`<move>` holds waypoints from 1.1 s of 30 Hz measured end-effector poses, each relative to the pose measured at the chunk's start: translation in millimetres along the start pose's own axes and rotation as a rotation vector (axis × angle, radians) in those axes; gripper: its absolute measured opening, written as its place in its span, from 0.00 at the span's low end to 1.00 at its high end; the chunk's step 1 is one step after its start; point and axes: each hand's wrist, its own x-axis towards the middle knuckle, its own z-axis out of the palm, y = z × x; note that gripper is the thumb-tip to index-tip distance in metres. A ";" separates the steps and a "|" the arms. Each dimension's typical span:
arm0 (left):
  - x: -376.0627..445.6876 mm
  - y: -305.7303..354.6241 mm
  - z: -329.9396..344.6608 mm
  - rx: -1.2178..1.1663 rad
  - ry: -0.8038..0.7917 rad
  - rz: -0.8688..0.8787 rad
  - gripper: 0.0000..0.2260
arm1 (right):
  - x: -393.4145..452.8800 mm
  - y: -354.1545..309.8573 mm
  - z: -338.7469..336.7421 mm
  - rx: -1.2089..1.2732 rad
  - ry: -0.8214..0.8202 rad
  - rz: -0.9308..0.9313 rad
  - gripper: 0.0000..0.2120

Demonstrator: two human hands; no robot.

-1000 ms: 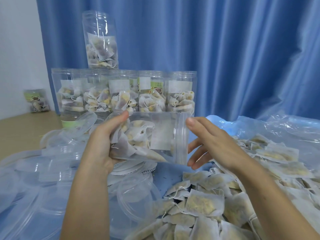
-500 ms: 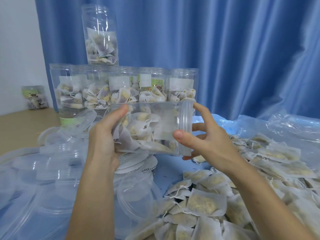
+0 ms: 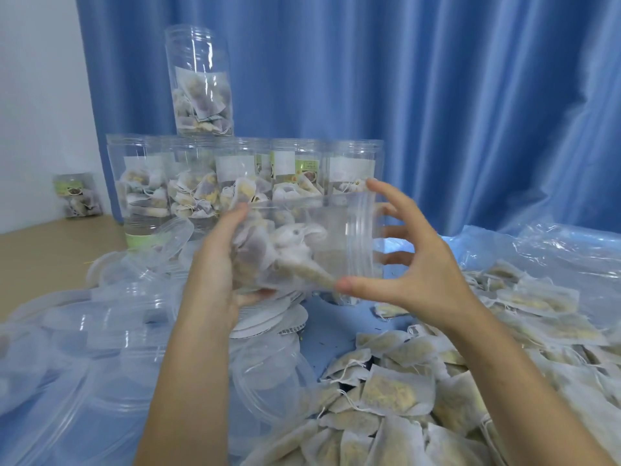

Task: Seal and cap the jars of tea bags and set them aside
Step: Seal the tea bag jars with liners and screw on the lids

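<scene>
While the jar [image 3: 302,243] lies sideways in mid-air, centre scene, left hand [image 3: 218,264] grips its base end; right hand [image 3: 413,264] curls at the threaded mouth, thumb and forefinger on the rim. Likely light, thin clear plastic: slick, squeezes easily, so hold base and rim, not mid-wall. Tea bags inside are loose and may spill from the open mouth. Far: stacked jars [image 3: 242,176], tippable. Near left: lids [image 3: 262,371], seal discs [image 3: 279,321]. Near right: loose tea bags [image 3: 396,391].
</scene>
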 end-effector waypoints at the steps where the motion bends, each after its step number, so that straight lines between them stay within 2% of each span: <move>1: -1.9 2.9 3.4 0.038 0.019 0.020 0.13 | 0.9 -3.3 1.0 0.042 0.039 0.026 0.45; 3: -3.6 12.1 6.5 0.143 0.070 0.131 0.18 | 3.9 -11.3 5.7 0.121 0.103 0.085 0.43; 5: -4.4 27.5 3.2 0.403 0.186 0.422 0.18 | 10.5 -21.1 11.0 0.196 0.153 0.147 0.43; 6: -9.8 40.1 0.5 0.561 0.191 0.611 0.16 | 15.2 -27.4 12.7 0.223 0.172 0.170 0.43; 7: -16.0 53.5 -2.5 0.722 0.129 0.762 0.16 | 20.2 -35.2 14.1 0.240 0.182 0.184 0.43; 8: -19.3 67.3 -7.6 0.837 -0.004 0.840 0.16 | 25.4 -43.8 15.8 0.249 0.183 0.184 0.44; 9: -22.2 80.9 -15.2 0.881 -0.192 0.808 0.17 | 30.0 -53.3 18.7 0.247 0.176 0.173 0.44; 10: -29.6 94.6 -21.5 0.883 -0.387 0.664 0.18 | 34.2 -63.8 23.6 0.236 0.169 0.154 0.45; 11: -34.9 106.5 -28.2 0.880 -0.514 0.505 0.22 | 37.8 -74.8 30.3 0.219 0.165 0.136 0.46; 12: -37.8 115.1 -35.5 0.923 -0.550 0.417 0.30 | 41.0 -85.9 38.9 0.205 0.163 0.120 0.48; 13: -39.7 119.9 -42.5 1.014 -0.528 0.425 0.38 | 44.1 -96.6 49.3 0.199 0.164 0.109 0.50; 14: -40.8 123.0 -49.9 1.096 -0.438 0.492 0.42 | 46.6 -106.8 60.8 0.201 0.165 0.098 0.51; 16: -44.8 130.8 -68.3 1.119 -0.240 0.621 0.44 | 52.4 -126.0 85.9 0.232 0.163 0.073 0.52; 17: -46.4 134.7 -81.4 1.061 -0.173 0.619 0.45 | 55.5 -134.4 99.0 0.275 0.155 0.063 0.52; 20: -49.1 146.4 -130.9 0.833 -0.065 0.553 0.43 | 65.3 -154.8 141.4 0.463 0.046 0.075 0.54; 23: -52.7 148.9 -181.4 0.707 0.011 0.473 0.46 | 70.9 -171.1 192.7 0.438 -0.107 0.104 0.49; 26: -54.9 151.9 -233.1 0.737 0.051 0.381 0.45 | 74.0 -183.9 247.7 0.453 -0.191 0.125 0.39; 30: -53.2 159.9 -298.3 0.823 0.143 0.226 0.39 | 74.7 -197.2 315.7 0.401 -0.289 0.123 0.41; 33: -49.7 158.3 -340.8 0.849 0.243 0.188 0.49 | 69.8 -201.8 360.8 0.351 -0.333 0.097 0.37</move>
